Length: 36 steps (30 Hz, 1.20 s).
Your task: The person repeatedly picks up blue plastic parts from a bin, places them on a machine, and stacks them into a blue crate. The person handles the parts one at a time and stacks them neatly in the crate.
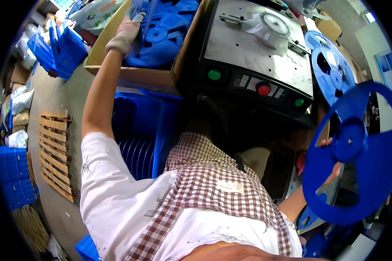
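Observation:
My left hand (127, 34), in a pale work glove, reaches into a cardboard carton (139, 79) at the upper left. Its fingers are closed at the edge of a light blue plastic reel disc, seen nearly edge-on. More light blue reel discs (158, 35) with cut-out windows lie in the carton. Off to the right, my right hand (332, 172) grips a dark blue plastic reel (372, 167) from behind, near its hub. The reel stands tilted, facing me, and hides part of that hand.
Ahead sits a machine with a metal top (244, 48), a white round hub (274, 24) and coloured buttons. Light blue reels (331, 65) stand beside it. Below the carton, a blue crate (161, 130) holds several upright dark discs. A wooden pallet (54, 152) lies on the floor left.

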### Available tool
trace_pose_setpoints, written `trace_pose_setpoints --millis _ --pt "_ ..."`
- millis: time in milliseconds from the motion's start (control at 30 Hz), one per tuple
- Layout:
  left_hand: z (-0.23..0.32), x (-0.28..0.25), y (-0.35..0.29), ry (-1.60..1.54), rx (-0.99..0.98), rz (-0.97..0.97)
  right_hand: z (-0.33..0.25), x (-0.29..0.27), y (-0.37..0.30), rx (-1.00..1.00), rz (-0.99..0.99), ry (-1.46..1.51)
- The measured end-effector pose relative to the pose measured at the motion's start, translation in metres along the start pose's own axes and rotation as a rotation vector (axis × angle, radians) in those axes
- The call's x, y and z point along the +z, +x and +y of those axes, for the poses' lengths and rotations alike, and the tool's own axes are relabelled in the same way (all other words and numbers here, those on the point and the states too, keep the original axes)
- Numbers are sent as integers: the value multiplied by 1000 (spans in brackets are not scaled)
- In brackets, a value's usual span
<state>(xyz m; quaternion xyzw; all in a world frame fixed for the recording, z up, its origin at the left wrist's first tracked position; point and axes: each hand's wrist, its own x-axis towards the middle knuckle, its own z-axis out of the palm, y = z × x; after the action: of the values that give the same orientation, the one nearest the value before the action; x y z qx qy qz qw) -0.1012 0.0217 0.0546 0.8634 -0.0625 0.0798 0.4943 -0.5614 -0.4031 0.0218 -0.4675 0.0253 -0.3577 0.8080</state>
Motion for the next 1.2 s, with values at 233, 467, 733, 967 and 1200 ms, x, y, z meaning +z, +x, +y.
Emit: trace_pose_setpoints --millis 233,467,733,967,1200 --pt "13 60 -192 -749 498 -80 95 113 42 139 -276 -288" --pt "80 118 -290 -1108 206 -289 119 171 17 -58 -479 -394" --pt "82 140 -301 -1131 219 -432 105 141 5 -119 -375 -589" --pt "78 151 -301 -1104 220 -472 106 136 5 -180 -400 -494" --pt "63 181 -294 -1397 113 -561 102 137 -1 -121 -372 -452"
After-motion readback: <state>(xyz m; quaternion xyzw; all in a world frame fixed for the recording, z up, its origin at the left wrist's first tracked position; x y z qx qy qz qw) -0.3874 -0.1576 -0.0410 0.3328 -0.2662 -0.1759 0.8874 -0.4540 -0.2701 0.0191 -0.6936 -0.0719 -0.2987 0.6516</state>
